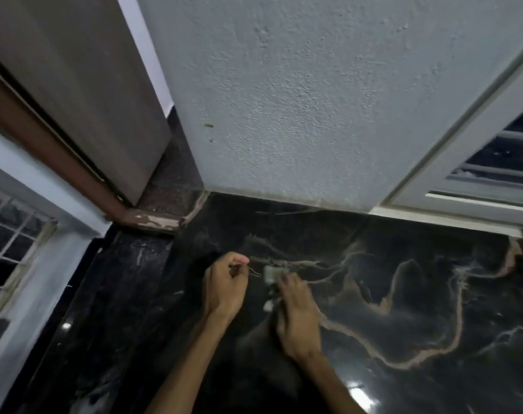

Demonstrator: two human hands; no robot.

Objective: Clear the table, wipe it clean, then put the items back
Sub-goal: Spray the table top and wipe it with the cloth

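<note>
Black veined marble counter (403,294) is seen with both hands over it: a thin wire (254,271) is pinched by the left hand (224,286), a small blurred pale object (270,274) is gripped by the right hand (299,312).

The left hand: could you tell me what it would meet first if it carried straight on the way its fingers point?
Probably the small pale object by the right hand; the left hand points right toward it, though blur hides depth.
</note>
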